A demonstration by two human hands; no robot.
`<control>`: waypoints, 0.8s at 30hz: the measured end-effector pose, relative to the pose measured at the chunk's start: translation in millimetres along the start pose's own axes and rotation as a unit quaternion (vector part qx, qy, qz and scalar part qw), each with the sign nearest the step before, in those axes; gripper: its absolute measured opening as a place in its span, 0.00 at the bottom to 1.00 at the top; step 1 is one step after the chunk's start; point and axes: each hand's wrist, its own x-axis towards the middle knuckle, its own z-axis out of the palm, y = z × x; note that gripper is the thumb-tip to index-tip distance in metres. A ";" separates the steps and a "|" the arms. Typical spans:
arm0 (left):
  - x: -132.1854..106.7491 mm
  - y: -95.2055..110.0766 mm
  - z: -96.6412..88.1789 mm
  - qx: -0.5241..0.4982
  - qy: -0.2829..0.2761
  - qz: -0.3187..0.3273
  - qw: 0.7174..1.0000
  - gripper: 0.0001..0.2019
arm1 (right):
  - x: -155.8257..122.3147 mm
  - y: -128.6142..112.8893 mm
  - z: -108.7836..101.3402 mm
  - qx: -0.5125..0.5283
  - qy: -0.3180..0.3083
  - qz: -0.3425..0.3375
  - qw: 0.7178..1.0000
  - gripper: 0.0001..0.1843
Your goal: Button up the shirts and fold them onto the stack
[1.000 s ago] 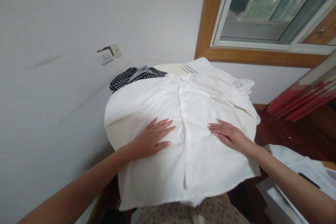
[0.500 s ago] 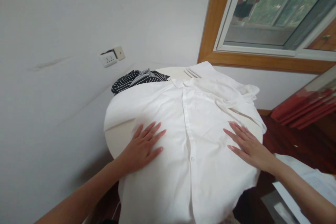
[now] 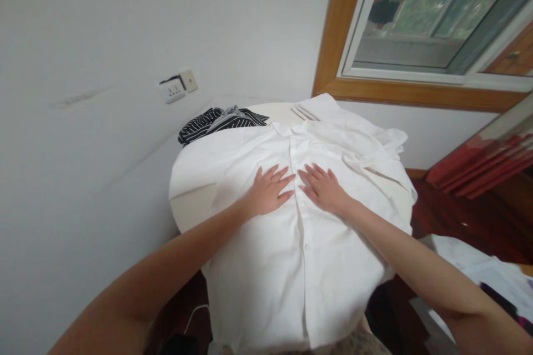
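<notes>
A white button-up shirt (image 3: 266, 266) lies front side up over a round pale table (image 3: 194, 208), its collar toward the wall and its hem hanging over the near edge. My left hand (image 3: 266, 193) rests flat on the chest of the shirt, just left of the button strip, fingers spread. Right of the strip, my right hand (image 3: 322, 187) lies flat on the cloth with its fingers apart. The two sets of fingertips nearly meet at the strip. The sleeves reach out to the left and right sides of the table.
Black-and-white striped cloth (image 3: 225, 122) sits at the table's back left. Folded white cloth (image 3: 318, 106) lies at the back right. A wall socket (image 3: 172, 90) is on the left wall. A wood-framed window (image 3: 416, 94), a red curtain (image 3: 483, 166) and white items (image 3: 466, 260) are to the right.
Both hands have moved inward and farther up the shirt, from its left and right sides to the button strip. The shirt stays spread on the table.
</notes>
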 end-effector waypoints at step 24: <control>-32.6 -7.0 -30.5 0.037 0.018 -0.027 0.999 0.23 | -37.6 33.2 -17.3 -0.057 0.035 0.035 0.997 0.26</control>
